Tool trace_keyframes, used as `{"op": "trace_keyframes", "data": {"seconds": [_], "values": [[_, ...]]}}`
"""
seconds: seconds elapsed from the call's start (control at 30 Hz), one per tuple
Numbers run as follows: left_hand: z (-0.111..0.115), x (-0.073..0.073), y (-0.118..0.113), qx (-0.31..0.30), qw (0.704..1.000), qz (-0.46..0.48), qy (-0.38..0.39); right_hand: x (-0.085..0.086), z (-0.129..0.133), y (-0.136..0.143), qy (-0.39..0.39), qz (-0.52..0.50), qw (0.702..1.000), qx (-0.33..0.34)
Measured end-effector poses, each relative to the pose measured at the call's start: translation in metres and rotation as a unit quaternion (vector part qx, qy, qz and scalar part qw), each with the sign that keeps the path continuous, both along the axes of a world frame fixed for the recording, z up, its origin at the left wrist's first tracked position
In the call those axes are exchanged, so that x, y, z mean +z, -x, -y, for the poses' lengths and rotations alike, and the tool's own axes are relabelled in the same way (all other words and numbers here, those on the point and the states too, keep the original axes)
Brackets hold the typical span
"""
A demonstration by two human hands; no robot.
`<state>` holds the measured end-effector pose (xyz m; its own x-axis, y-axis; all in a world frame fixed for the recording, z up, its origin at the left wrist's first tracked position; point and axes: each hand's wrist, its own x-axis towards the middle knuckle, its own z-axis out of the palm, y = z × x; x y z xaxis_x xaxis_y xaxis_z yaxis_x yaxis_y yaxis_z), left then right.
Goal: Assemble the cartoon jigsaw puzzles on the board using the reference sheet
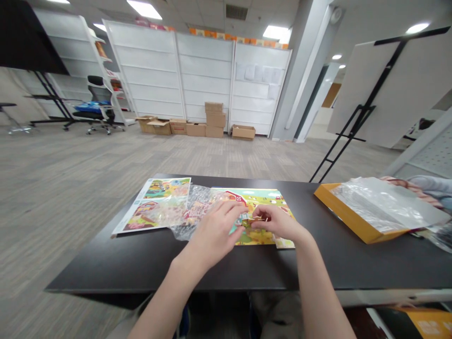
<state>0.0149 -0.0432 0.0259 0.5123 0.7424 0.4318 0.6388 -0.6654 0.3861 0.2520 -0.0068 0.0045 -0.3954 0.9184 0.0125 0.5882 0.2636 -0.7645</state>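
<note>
A colourful picture board (275,194) with a farm scene and a red barn lies on the dark table beneath both hands. My left hand (219,225) is over its left part, with thumb and fingers apart and curved. Beside its fingertips are small white and teal shapes that I cannot make out. Over the middle of the board, my right hand (278,222) pinches a small flat brown piece (260,218). A clear plastic bag (181,233) with printed pieces showing through lies left of my left hand. It partly covers a printed picture sheet (141,219).
An orange-yellow box (348,220) stands on the table (247,270) at the right, with clear plastic in it and folded cloth behind. A small printed piece (284,243) lies at the board's lower right corner. Beyond are cardboard boxes (214,120), a chair and a board on a stand.
</note>
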Motion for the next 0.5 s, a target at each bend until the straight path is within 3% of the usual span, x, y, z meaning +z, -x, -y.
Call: {"op": "trace_keyframes", "data": {"seconds": [0.07, 0.13, 0.2, 0.27, 0.4, 0.5], "values": [[-0.006, 0.008, 0.015, 0.101, 0.995, -0.018, -0.014, 0.003, 0.0, 0.01, -0.022, -0.05, 0.998, -0.02], [-0.016, 0.011, 0.031, 0.18, 0.982, -0.047, 0.043, 0.003, -0.001, 0.026, -0.035, -0.105, 0.993, -0.037], [-0.026, 0.009, 0.044, 0.186, 0.973, -0.037, 0.134, 0.0, -0.004, 0.048, -0.025, -0.163, 0.985, -0.054], [-0.034, 0.004, 0.052, 0.18, 0.971, 0.033, 0.156, -0.005, -0.009, 0.071, 0.006, -0.228, 0.971, -0.071], [-0.04, -0.004, 0.052, 0.169, 0.964, 0.165, 0.123, -0.015, -0.019, 0.108, 0.011, -0.27, 0.958, -0.096], [-0.041, -0.006, 0.051, 0.16, 0.963, 0.196, 0.093, -0.018, -0.021, 0.124, 0.003, -0.248, 0.966, -0.068]]}}
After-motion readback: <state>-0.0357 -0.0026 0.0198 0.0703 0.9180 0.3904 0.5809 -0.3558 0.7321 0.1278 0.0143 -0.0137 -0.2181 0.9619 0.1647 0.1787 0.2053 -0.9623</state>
